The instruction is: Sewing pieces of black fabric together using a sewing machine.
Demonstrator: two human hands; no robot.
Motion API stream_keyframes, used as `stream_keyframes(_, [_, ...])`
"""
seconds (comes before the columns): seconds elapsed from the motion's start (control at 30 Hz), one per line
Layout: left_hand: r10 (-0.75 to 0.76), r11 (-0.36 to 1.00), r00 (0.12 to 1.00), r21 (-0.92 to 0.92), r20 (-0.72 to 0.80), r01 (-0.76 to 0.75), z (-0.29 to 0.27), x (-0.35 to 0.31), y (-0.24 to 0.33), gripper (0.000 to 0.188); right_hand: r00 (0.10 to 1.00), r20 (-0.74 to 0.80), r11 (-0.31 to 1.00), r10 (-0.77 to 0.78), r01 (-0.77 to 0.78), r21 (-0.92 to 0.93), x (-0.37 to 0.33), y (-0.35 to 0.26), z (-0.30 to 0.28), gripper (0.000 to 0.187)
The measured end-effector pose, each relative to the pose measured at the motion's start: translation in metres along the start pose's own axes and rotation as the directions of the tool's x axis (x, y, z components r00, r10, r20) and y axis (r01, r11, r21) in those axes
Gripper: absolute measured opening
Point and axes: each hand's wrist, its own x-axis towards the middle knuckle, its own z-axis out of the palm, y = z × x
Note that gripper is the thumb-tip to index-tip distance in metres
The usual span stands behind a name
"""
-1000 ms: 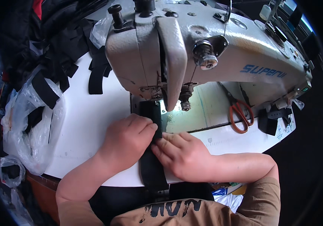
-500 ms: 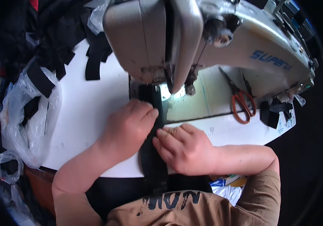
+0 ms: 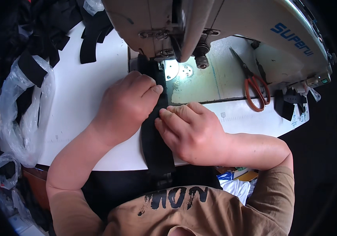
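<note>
A long black fabric strip point(image 3: 157, 145) runs from under the presser foot point(image 3: 160, 65) of a pale sewing machine point(image 3: 251, 19) toward me, over the table's front edge. My left hand point(image 3: 129, 104) is closed on the strip's left side, just in front of the foot, thumb and fingers pinched together. A little nearer to me, my right hand point(image 3: 194, 131) pinches its right edge with bent fingers. The lamp lights the round metal needle plate point(image 3: 172, 70) beside the strip. The needle tip cannot be made out.
Orange-handled scissors point(image 3: 257, 92) lie on the machine bed at right. Black scraps point(image 3: 286, 104) sit at the table's right end. A clear plastic bag point(image 3: 29, 129) with black pieces stands at left, near several black strips point(image 3: 88, 47). The white tabletop point(image 3: 82, 90) extends leftward.
The whole scene sits higher in the picture as the view has tilted. Both hands keep their pinch on the black fabric strip, with hardly any shift relative to the machine.
</note>
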Motion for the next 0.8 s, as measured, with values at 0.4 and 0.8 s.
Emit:
stream_keyframes(0.4, [-0.086, 0.996, 0.994, 0.005, 0.074, 0.086, 0.0033, -0.0037, -0.0058, 0.031, 1.0, -0.003, 0.998, -0.024, 0.024, -0.058, 0.0024, 0.0031, 0.0026, 0.039])
stream_keyframes(0.8, [-0.071, 0.995, 0.995, -0.066, 0.073, 0.076, -0.0009, -0.003, -0.0038, 0.021, 0.999, 0.054, 1.0, 0.002, -0.002, -0.008, 0.0025, 0.0031, -0.0039, 0.039])
